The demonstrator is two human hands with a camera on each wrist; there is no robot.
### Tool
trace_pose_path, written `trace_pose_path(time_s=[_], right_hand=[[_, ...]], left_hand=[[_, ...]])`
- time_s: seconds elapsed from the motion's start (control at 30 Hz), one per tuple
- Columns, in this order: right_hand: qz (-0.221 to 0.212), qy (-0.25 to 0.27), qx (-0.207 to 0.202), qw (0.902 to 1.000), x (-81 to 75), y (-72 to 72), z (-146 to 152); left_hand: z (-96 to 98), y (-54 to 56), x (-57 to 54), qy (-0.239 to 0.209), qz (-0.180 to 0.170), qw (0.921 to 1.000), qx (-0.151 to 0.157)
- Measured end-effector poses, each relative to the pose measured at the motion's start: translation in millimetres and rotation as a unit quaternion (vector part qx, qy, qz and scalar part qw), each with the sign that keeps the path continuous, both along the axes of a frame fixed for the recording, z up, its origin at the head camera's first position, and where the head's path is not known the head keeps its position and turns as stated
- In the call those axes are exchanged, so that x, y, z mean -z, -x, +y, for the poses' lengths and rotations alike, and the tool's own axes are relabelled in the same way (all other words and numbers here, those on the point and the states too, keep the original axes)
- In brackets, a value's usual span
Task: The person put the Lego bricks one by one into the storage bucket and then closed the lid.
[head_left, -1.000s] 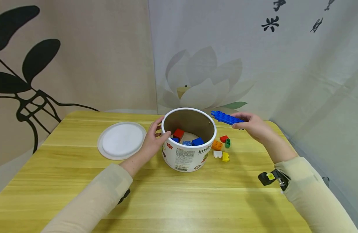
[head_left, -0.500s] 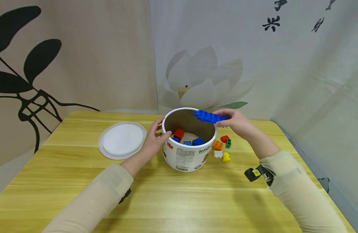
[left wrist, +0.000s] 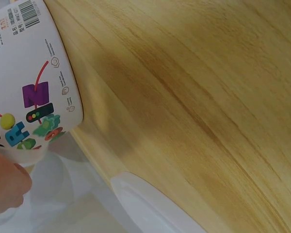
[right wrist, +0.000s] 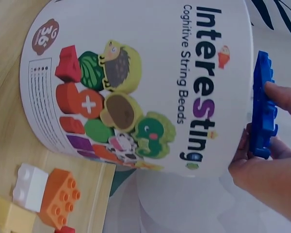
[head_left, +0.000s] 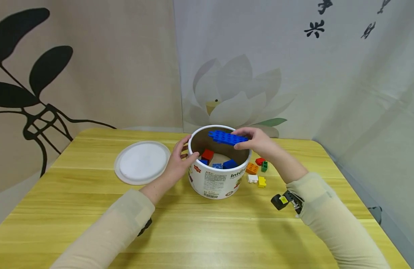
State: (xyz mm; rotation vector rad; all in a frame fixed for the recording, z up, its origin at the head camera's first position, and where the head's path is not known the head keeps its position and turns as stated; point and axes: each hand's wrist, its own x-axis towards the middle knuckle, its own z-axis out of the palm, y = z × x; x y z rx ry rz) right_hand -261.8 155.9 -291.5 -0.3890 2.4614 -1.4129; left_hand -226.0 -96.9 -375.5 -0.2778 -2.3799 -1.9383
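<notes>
A round white tub (head_left: pixel 215 185) with printed sides stands on the wooden table, its top uncovered. Inside lie a red block (head_left: pixel 207 155) and several blue blocks (head_left: pixel 229 164). My left hand (head_left: pixel 180 158) holds the tub's left rim, thumb over the edge and fingers along the outside. With my right hand (head_left: pixel 257 142) I pinch a long blue studded building plate (head_left: pixel 227 138) by its right end, over the tub's opening. In the right wrist view the blue plate (right wrist: pixel 263 104) shows edge-on just past the rim, between thumb and fingers.
Right of the tub lie loose bricks: an orange brick (head_left: pixel 252 168), a white brick (head_left: pixel 252 179), a yellow brick (head_left: pixel 262 182), a green brick (head_left: pixel 264 166) and a red brick (head_left: pixel 259 161). A round white lid (head_left: pixel 143 161) rests at the left. A printed curtain hangs behind the table.
My right hand has carried the blue plate leftward, from beside the tub to over its opening. My left hand has stayed on the rim.
</notes>
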Motion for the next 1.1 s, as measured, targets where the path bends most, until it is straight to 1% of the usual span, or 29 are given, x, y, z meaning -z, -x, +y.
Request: trace_pose_path(time_s=[0.1,0.23,0.3,0.4,0.53,0.6,0.7,0.83,0.93,1.0,1.1], right_hand=[[0.01,-0.006,-0.004,0.9999,1.2,0.2,-4.3],[0.019,0.006,-0.005,0.9998,1.9,0.0,-4.3],[0.025,0.018,0.0,0.9995,1.3,-0.4,-2.1],[0.033,0.05,0.017,0.998,-0.3,-1.0,4.4],[0.043,0.09,0.032,0.9945,0.4,-0.5,20.5],[0.045,0.098,0.037,0.9935,2.9,0.2,31.0],[0.037,0.106,0.045,0.9927,9.3,1.9,47.5],[0.011,0.115,0.06,0.9915,22.3,6.7,67.5],[-0.011,0.097,0.073,0.9925,35.1,10.9,79.7],[-0.024,0.077,0.078,0.9937,44.1,13.2,86.8],[-0.036,0.054,0.078,0.9948,56.8,14.2,96.6]], left_hand=[[-0.6,0.0,-0.1,0.001,-0.003,1.0,0.001],[0.2,0.0,-0.8,0.001,-0.004,1.0,0.002],[0.5,-0.1,-1.0,-0.001,-0.003,1.0,0.002],[0.7,-0.2,-0.9,-0.004,-0.002,1.0,0.004],[0.7,-0.2,-0.6,-0.006,-0.002,1.0,0.005],[0.7,0.0,-0.4,-0.006,-0.003,1.0,0.006],[0.4,0.5,-0.2,-0.003,-0.004,1.0,0.006],[0.1,0.4,-0.6,0.0,-0.006,1.0,0.004],[-0.2,0.0,-0.8,0.001,-0.007,1.0,0.003],[-0.3,-0.1,-0.6,0.0,-0.007,1.0,0.004],[0.0,0.2,-0.4,-0.004,-0.006,1.0,0.006]])
